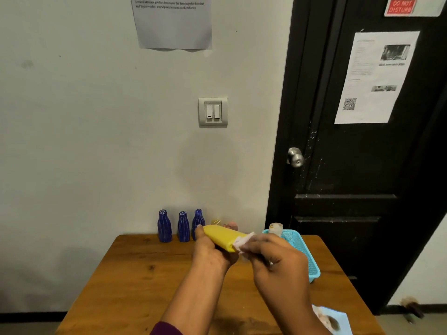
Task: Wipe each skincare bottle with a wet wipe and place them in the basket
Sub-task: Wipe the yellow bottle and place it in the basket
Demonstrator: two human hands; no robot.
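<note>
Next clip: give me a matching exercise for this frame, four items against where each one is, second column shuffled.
Items:
1. yellow bottle
2. white wipe
3. three blue bottles
4. blue basket

Places:
A. standing in a row at the table's far edge, by the wall
B. held in the left hand
C. on the table's right side, near the door
D. pressed against the yellow bottle by the right hand

Pairs: 1-B, 2-D, 3-A, 4-C
</note>
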